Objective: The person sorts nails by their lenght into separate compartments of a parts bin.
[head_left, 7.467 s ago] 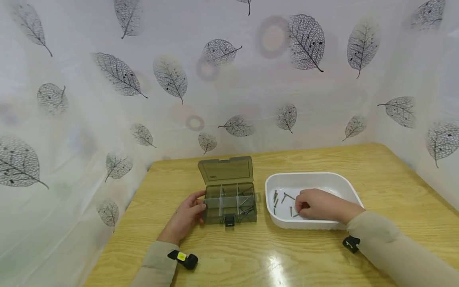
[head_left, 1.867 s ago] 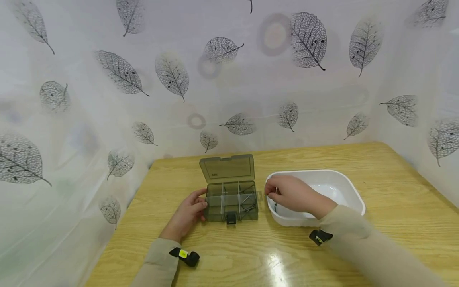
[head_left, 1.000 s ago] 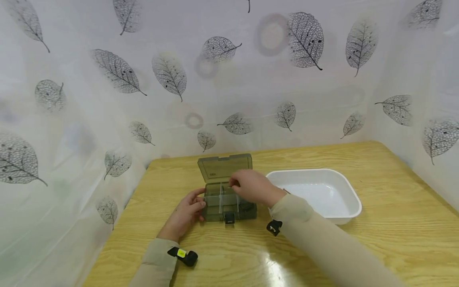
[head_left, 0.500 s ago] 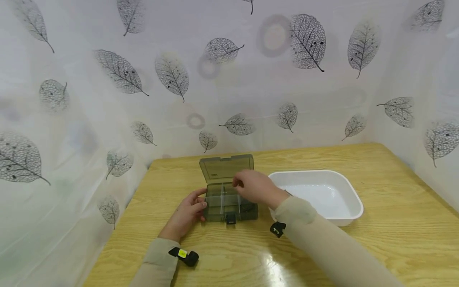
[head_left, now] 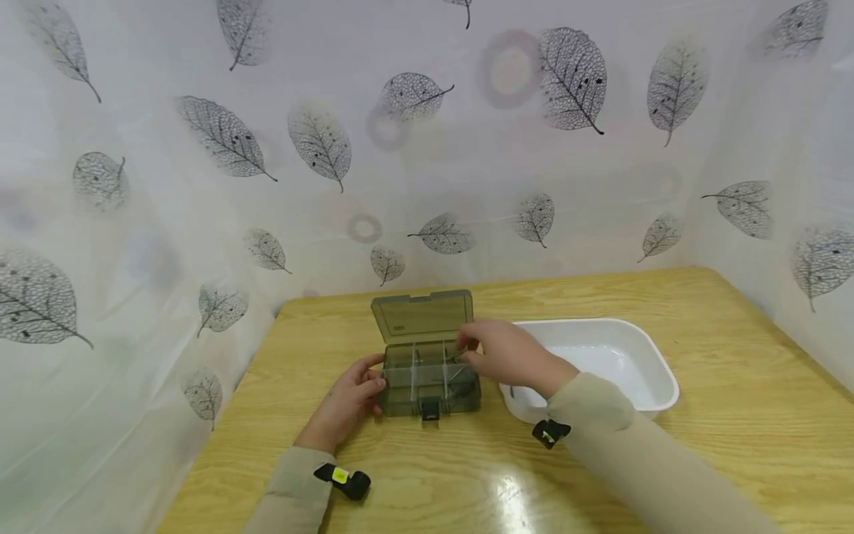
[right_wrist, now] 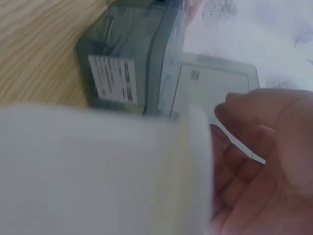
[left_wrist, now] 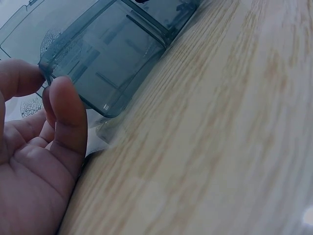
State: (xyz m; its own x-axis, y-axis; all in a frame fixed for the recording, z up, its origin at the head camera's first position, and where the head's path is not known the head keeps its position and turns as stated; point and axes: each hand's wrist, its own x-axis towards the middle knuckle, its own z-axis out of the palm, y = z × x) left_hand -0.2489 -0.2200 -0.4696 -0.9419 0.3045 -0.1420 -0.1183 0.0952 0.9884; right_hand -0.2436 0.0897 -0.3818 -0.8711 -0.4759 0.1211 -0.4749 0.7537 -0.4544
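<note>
A smoky see-through compartment box (head_left: 400, 404) stands on the table with its lid (head_left: 423, 317) raised. Thumb and fingers of my left hand (head_left: 343, 404) pinch its left edge, which the left wrist view also shows. Thin metal screws (head_left: 460, 384) lie in the right-hand compartments. My right hand (head_left: 514, 360) hovers between the box's right side and the white tray (head_left: 640, 363), partly covering both. In the right wrist view its fingers are loosely bent, thumb apart from them, with nothing seen between. A small dark screw (head_left: 512, 391) shows at the tray's left end.
The wooden table (head_left: 414, 482) runs out to both sides and forward. A pale curtain (head_left: 454, 163) with leaf prints hangs behind and at the sides. The box's front latch (head_left: 430, 409) hangs down. A printed label (right_wrist: 115, 81) is on the box's side.
Several screws seen in the tray earlier no longer show there. My right hand went from the tray to over the box, then drew back rightward. My left hand stayed at the box.
</note>
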